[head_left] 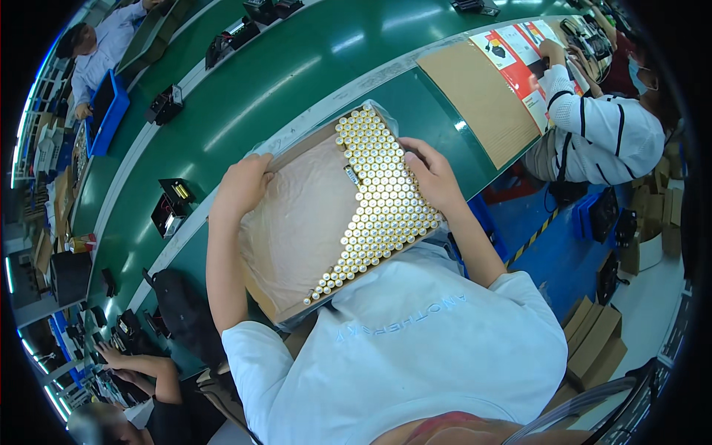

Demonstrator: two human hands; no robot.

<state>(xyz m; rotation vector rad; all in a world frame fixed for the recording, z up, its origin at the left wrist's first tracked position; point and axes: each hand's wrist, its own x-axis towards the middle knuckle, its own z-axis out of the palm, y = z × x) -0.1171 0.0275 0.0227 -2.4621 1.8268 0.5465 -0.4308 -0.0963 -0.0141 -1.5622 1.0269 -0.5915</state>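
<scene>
A shallow cardboard box (302,148) lined with clear plastic film (300,222) is tilted in front of my body, its near edge against my shirt. Small cylindrical batteries (386,200), packed on end, fill its right side and taper toward the near left corner. One battery (351,175) lies on its side at the edge of the pack. My left hand (248,182) grips the box's far left corner, fingers closed over the rim. On the right wall, my right hand (432,174) holds the box with its thumb beside the batteries; some of its fingers are hidden.
Beyond the box runs a green conveyor belt (297,67) carrying black devices (172,204). A flat cardboard sheet (478,104) and printed red-and-white sheets (515,59) lie at right, where a co-worker (601,133) sits. Other people work at far left and lower left; a black backpack (182,311) is nearby.
</scene>
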